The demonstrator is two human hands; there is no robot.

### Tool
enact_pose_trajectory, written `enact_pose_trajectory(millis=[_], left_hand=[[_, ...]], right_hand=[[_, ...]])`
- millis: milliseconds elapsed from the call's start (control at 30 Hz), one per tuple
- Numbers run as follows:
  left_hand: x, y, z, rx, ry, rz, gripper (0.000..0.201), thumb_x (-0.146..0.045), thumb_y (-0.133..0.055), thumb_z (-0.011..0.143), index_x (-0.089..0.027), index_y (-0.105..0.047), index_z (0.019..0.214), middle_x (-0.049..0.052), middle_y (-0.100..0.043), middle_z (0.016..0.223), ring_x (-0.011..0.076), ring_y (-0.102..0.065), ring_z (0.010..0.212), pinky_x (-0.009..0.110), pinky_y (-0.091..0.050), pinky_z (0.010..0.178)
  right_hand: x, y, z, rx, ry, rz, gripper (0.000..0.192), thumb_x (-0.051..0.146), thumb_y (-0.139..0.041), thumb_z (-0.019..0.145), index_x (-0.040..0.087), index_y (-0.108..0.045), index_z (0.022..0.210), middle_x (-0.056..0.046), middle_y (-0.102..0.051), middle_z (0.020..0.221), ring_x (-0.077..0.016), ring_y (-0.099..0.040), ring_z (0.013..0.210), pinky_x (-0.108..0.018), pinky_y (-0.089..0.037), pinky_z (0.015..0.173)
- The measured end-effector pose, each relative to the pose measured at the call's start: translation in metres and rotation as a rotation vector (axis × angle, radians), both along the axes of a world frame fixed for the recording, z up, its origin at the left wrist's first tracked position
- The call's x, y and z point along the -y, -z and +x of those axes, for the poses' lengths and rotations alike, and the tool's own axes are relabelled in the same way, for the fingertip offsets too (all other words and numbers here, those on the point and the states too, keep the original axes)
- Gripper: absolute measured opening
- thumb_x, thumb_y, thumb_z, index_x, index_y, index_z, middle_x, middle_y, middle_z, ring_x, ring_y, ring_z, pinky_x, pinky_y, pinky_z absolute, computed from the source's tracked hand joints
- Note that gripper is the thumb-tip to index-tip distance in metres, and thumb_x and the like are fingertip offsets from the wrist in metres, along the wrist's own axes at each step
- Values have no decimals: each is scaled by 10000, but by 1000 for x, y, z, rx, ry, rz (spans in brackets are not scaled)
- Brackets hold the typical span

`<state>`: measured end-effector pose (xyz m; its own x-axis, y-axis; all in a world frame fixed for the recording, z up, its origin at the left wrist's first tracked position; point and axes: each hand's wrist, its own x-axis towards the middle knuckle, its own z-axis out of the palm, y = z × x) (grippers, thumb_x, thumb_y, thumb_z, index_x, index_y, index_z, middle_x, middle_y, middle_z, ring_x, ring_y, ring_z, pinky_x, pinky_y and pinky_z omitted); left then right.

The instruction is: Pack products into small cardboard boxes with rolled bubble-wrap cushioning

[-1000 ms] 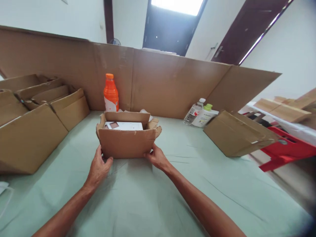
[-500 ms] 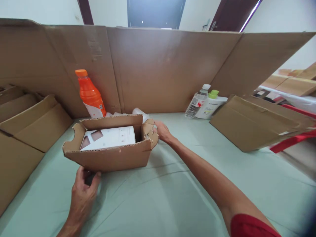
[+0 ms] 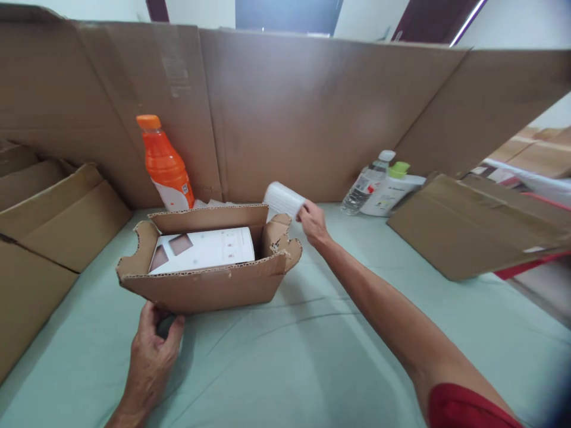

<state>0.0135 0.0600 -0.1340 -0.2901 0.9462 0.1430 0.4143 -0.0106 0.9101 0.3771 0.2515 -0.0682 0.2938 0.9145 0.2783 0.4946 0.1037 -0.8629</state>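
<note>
Gripping the near left corner of the open cardboard box (image 3: 200, 282) with the left hand (image 3: 154, 348), at about 7 o'clock from the box's centre; fingers curled under the lower edge, thumb pressing against the front wall, so closed on the cardboard. Reaching across past the box's right end with the right hand (image 3: 313, 221), at about 2 o'clock from the box centre; fingertips pinched together on the near end of a white roll (image 3: 282, 199), lifted off the table. Lying with its long axis running from the fingers toward 10 o'clock, the roll pointing away up and left, its free end hanging over the box's far right corner, just behind the torn right flap. Right hand clearly the nearer of the two to the roll; left hand well apart from it, on the opposite side of the box. Resting inside the box: a white flat carton (image 3: 203, 249) with brown printed squares, lying level, filling most of the floor. Sitting on a pale green cloth-covered table (image 3: 312, 356), the box long side facing the wearer. Standing upright at 11 o'clock behind the box: an orange bottle (image 3: 166, 166), against the tall cardboard screen (image 3: 312, 113). Lying at 2 o'clock farther off: a clear bottle (image 3: 368, 181) and a green-capped white bottle (image 3: 392, 184), touching each other.
</note>
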Motion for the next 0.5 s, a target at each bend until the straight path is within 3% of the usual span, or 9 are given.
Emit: enact_pose_trajectory(millis=[67,167,300,367,500], left_hand=[[-2,-1,1,-1,2,-4,524,-432,-630,830,-215,-495,1287,69,-647,1060,242,-649,964,307,-519,718],[-3,-7,1,-23,2,15,635,-425,-611,833,-190,-445,1399,113,-631,1179,270,-646,1029,344,-541,763],[17,-31,4,-195,-69,177,751,-400,-641,828,-191,-380,1500,164,-481,1467,341,-542,1268,453,-537,942],[42,-50,10,-239,-35,281,740,-363,-653,842,-232,-372,1513,130,-478,1493,321,-536,1295,481,-496,1038],[101,-77,30,-272,253,366,538,-274,-610,898,-280,-484,1421,68,-569,1422,258,-550,1304,452,-435,1132]], right_hand=[[48,-4,15,-114,41,-47,267,314,-476,800,142,-648,908,-32,-668,779,-132,-591,653,-246,-456,580],[131,-3,26,-275,34,-147,260,336,-559,697,157,-636,870,-38,-660,725,-136,-596,576,-248,-443,511],[227,2,14,-488,-74,-342,210,330,-630,654,162,-650,779,-45,-646,650,-151,-601,547,-257,-443,465],[257,4,-1,-647,-149,-450,196,315,-665,665,161,-666,787,-28,-637,629,-140,-595,538,-241,-438,451],[284,7,-40,-862,-270,-543,185,313,-703,666,159,-667,763,-11,-632,614,-125,-586,519,-221,-431,418]])
